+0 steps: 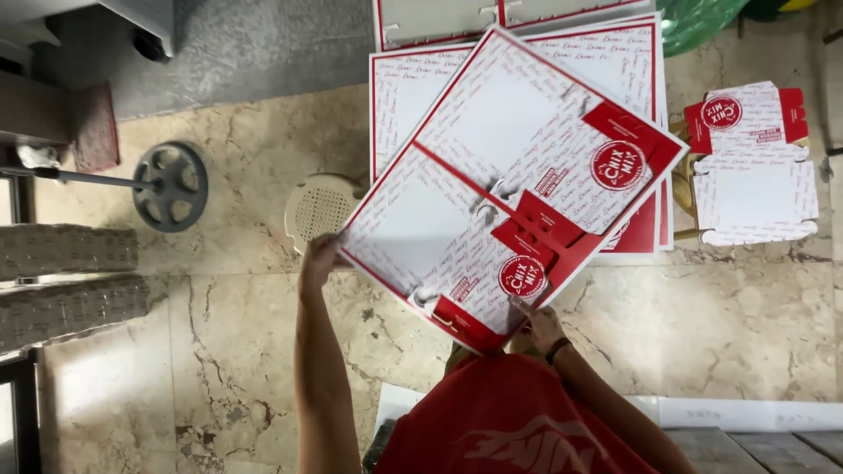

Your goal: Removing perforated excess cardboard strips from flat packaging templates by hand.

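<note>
I hold up a large flat cardboard sheet (pixel 492 175), white with red print and red panels, die-cut with two box blanks side by side. It is tilted over the floor. My left hand (pixel 318 254) grips its left corner. My right hand (pixel 538 325), with a dark band on the wrist, pinches its lower edge near a round red emblem. Under the sheet lies a stack of similar printed sheets (pixel 399 88).
One separated box blank (pixel 755 167) lies flat on the marble floor at the right. A beige round perforated stool (pixel 318 206) stands beside the stack, with a grey disc-shaped stand base (pixel 171 186) to its left. A green plastic bag (pixel 698 22) is at the top.
</note>
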